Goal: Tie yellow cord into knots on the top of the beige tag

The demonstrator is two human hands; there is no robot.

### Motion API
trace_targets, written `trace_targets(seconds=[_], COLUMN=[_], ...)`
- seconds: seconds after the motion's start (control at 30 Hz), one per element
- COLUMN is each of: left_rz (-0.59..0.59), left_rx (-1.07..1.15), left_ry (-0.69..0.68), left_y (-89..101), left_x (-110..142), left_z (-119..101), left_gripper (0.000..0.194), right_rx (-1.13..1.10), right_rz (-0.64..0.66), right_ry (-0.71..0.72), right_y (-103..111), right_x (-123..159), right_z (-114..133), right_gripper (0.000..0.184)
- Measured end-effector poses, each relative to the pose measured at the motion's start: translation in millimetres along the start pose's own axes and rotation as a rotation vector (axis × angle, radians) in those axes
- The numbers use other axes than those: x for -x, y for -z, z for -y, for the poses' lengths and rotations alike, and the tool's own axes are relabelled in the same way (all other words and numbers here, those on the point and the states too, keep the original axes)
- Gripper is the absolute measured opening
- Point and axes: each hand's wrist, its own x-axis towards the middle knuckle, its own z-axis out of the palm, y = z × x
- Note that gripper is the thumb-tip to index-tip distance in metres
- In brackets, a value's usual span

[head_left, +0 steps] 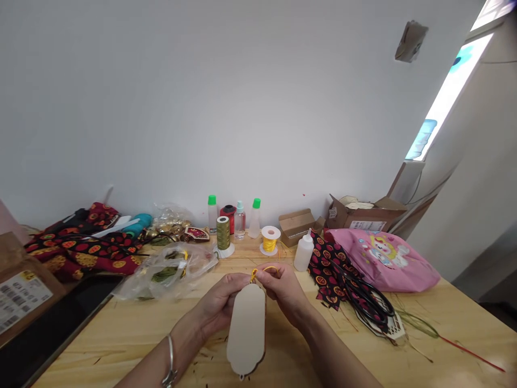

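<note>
A long, flat beige plaque (246, 326) with a scalloped lower end and a small loop at its tip hangs between my hands, its plain face toward me. My left hand (221, 302) grips its upper left edge, thumb at the top near the cord. A yellow cord (254, 274) is knotted or looped at the plaque's top. My right hand (280, 288) pinches this cord between thumb and forefinger, and a loop of it curves over the fingers. The plaque's far side and some of my fingertips are hidden.
Behind my hands stand a yellow cord spool (270, 242), a green thread spool (223, 234) and a white squeeze bottle (304, 252). A plastic bag (169, 269) lies left. Patterned cloth (329, 264), black cords (369, 299) and a pink bag (388, 261) lie right.
</note>
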Motion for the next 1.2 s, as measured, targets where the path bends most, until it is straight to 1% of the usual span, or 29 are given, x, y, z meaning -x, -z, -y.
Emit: trace_targets(seconds=[0.07,0.13,0.33,0.43,0.5,0.57,0.63,0.67,0.73,0.8,0.87,0.9,0.97,1.03,1.07,1.13,1.2], left_rz=[0.059,0.091,0.128,0.139,0.124,0.085,0.035,0.016,-0.014,-0.041,-0.059,-0.063,-0.063,-0.073,-0.082,-0.107,-0.131], left_rx=[0.052,0.067,0.033,0.017,-0.005,-0.033,-0.067,-0.092,-0.17,-0.28,-0.382,-0.419,-0.463,-0.473,-0.473,-0.457,-0.428], left_ry=[0.043,0.062,0.091,0.09,0.059,0.008,-0.028,-0.04,-0.073,-0.123,-0.152,-0.152,-0.137,-0.127,-0.125,-0.125,-0.127], left_y=[-0.8,-1.4,-1.4,-5.1,-9.5,-13.7,-15.9,-16.2,-15.6,-14.3,-13.1,-12.7,-11.8,-10.5,-9.7,-7.6,-5.7], left_x=[-0.6,-1.2,-0.9,0.5,1.4,1.8,1.2,0.6,-1.3,-3.2,-4.6,-5.0,-5.3,-5.5,-5.6,-6.3,-7.2], left_z=[0.9,1.3,2.1,1.2,-0.6,-2.8,-4.6,-5.1,-4.7,-2.7,-0.1,1.1,2.8,3.2,2.9,1.9,0.7], left_gripper=[0.028,0.031,0.03,0.029,0.026,0.022,0.02,0.019,0.02,0.021,0.022,0.023,0.026,0.029,0.03,0.03,0.029], right_rx=[0.025,0.033,0.017,-0.057,-0.113,-0.141,-0.118,-0.072,0.101,0.349,0.591,0.688,0.816,0.848,0.825,0.71,0.54], right_rz=[0.011,0.031,0.057,0.117,0.138,0.108,0.03,-0.021,-0.138,-0.234,-0.297,-0.319,-0.353,-0.365,-0.359,-0.329,-0.289], right_ry=[0.007,0.0,-0.024,-0.076,-0.11,-0.131,-0.139,-0.131,-0.063,0.053,0.16,0.19,0.204,0.177,0.16,0.121,0.068], right_y=[-1.5,-2.2,-1.1,1.3,3.7,6.3,8.8,10.0,12.0,14.1,16.5,17.9,21.0,23.9,25.0,25.9,25.0], right_x=[0.8,1.7,3.6,3.7,2.4,-0.3,-3.8,-5.6,-8.7,-10.6,-11.2,-11.3,-11.5,-12.5,-13.3,-14.9,-15.8], right_z=[0.7,2.5,5.4,4.3,3.0,1.5,0.0,-0.7,-2.3,-4.3,-6.8,-8.2,-10.9,-12.8,-13.2,-12.3,-9.5], right_gripper=[0.026,0.03,0.04,0.041,0.042,0.038,0.032,0.03,0.031,0.032,0.034,0.036,0.038,0.038,0.038,0.039,0.039])
